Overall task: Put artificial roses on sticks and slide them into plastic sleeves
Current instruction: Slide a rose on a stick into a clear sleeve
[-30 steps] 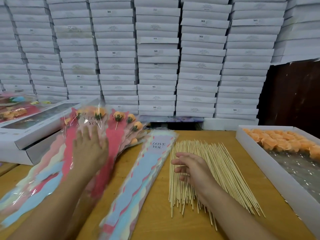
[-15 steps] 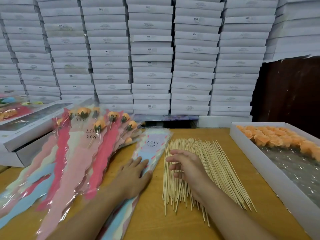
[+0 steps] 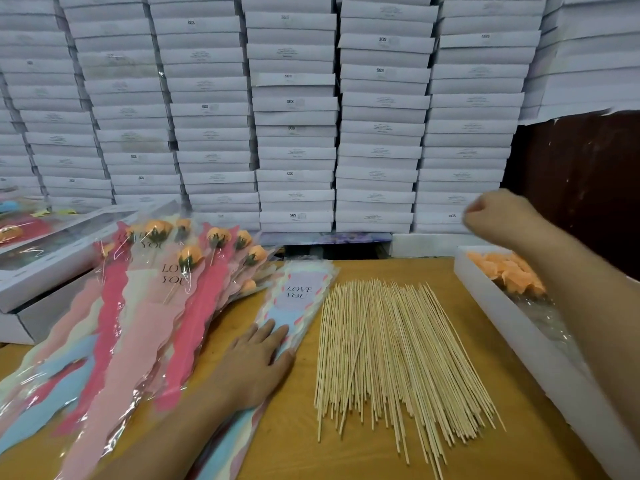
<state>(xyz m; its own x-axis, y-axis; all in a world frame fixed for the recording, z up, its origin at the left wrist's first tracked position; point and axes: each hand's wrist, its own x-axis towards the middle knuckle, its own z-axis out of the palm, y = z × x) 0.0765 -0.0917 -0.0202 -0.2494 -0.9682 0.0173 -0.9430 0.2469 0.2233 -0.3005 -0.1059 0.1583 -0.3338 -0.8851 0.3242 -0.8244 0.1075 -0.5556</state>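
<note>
My table point(image 3: 298, 441) is a warm yellow-brown wood. The sticks point(image 3: 398, 348) on it are pale, straw-coloured bamboo. The stack of empty sleeves point(image 3: 294, 306) under my left hand point(image 3: 256, 362) shows wavy bands of light blue, cream and pink, with a pink panel printed "LOVE YOU" in dark letters and a red-and-white striped edge. The filled sleeves point(image 3: 138, 327) beside it run in scalloped stripes of hot pink, pale pink, cream and sky blue under glossy clear plastic, each topped by an orange rose with a dark green base. The loose roses point(image 3: 509, 271) in my white tray point(image 3: 519, 341) are soft peach-orange. The stacked boxes point(image 3: 294, 116) behind are white with small grey print.
</note>
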